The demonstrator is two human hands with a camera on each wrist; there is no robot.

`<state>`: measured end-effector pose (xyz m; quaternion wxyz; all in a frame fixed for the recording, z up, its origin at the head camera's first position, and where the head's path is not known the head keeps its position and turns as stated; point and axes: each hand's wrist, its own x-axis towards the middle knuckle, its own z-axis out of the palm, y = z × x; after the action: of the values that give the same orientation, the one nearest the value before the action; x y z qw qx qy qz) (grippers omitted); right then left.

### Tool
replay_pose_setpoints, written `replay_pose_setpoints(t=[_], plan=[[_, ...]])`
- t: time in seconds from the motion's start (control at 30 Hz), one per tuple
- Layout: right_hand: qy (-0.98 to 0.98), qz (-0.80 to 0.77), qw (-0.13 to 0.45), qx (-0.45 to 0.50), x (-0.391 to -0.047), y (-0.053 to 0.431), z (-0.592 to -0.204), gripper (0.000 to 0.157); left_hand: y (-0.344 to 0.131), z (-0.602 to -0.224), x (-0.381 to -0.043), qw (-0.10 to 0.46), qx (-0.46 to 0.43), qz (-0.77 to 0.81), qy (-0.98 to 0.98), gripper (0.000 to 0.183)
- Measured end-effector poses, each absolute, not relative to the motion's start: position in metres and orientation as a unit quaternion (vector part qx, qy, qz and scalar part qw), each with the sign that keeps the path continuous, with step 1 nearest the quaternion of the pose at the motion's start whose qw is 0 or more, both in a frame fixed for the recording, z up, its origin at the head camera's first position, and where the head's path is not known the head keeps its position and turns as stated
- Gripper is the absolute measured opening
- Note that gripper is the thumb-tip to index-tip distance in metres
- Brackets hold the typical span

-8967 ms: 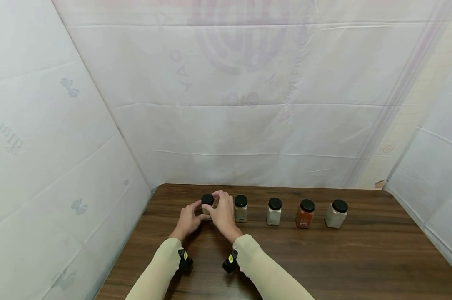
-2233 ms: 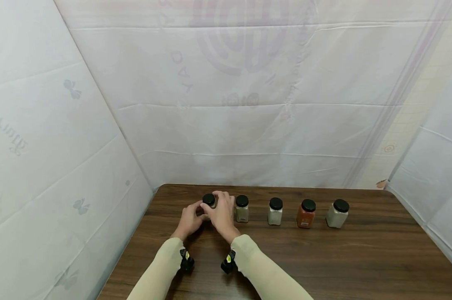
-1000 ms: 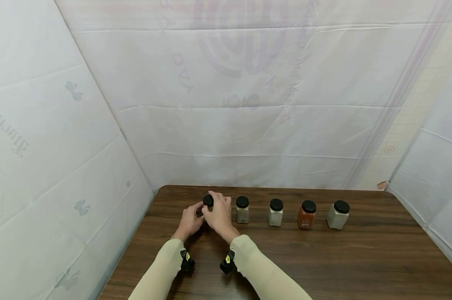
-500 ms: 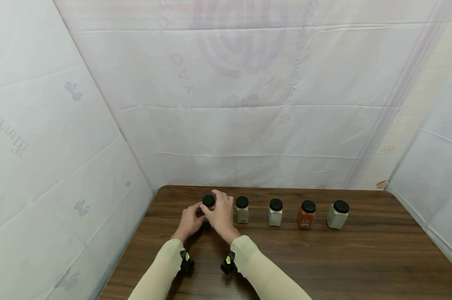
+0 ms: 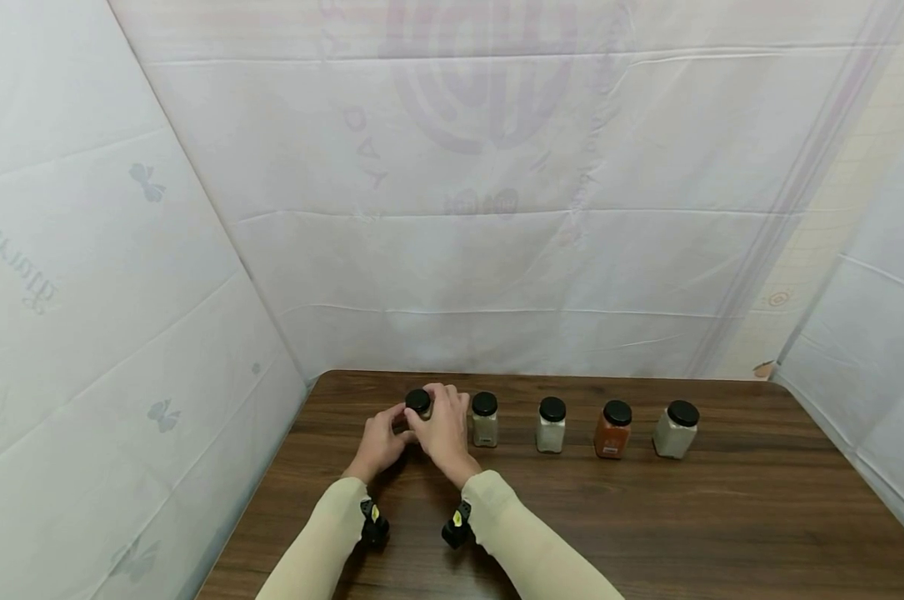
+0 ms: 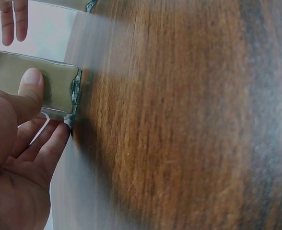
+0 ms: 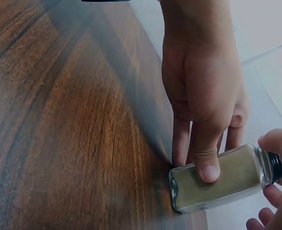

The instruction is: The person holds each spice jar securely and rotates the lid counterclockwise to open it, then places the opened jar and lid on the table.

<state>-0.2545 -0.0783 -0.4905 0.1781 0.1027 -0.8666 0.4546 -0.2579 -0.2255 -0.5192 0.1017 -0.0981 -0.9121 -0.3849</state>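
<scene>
A glass spice jar (image 7: 239, 170) with olive-beige powder and a black lid (image 5: 418, 402) stands upright at the left end of a row. My left hand (image 5: 380, 446) grips its body, thumb flat across the near side and fingers behind, as the left wrist view shows. From the right, my right hand (image 5: 442, 425) pinches the jar's top; in the right wrist view its thumb and fingers close around the black lid. Right beside this hand is a second jar (image 5: 485, 427) of similar beige powder. The lid seems seated on the jar's neck.
Farther right along the wooden table (image 5: 646, 533) stand a pale-powder jar (image 5: 550, 433), a red-orange one (image 5: 612, 437) and a wider whitish one (image 5: 674, 436), all black-lidded. White fabric walls (image 5: 452, 267) rise behind and on both sides.
My right hand's fingers turned leftward over the lid about a second ago and have swung back right since. My left hand keeps its hold on the jar; the other jars stay put.
</scene>
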Motion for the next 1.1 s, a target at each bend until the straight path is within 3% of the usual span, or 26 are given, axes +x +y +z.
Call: replay_pose_setpoints(t=[0.43,0.83,1.1], plan=[[-0.873,0.443,0.161,0.125,-0.2509,-0.0780,-0.4876,0.045,-0.2254,-0.5204,-0.2584,0.102,-0.102,-0.383,-0.913,0.042],[-0.874,0.441,0.168,0.113,-0.2532,-0.0783,-0.4925,0.059,-0.2259,-0.5200,-0.2593,0.123,-0.108,-0.375,-0.913,0.041],[-0.868,0.453,0.173,0.103,-0.2547,-0.0779,-0.4899,0.051,-0.2255,-0.5198,-0.2589,0.117,-0.108,-0.389,-0.907,0.045]])
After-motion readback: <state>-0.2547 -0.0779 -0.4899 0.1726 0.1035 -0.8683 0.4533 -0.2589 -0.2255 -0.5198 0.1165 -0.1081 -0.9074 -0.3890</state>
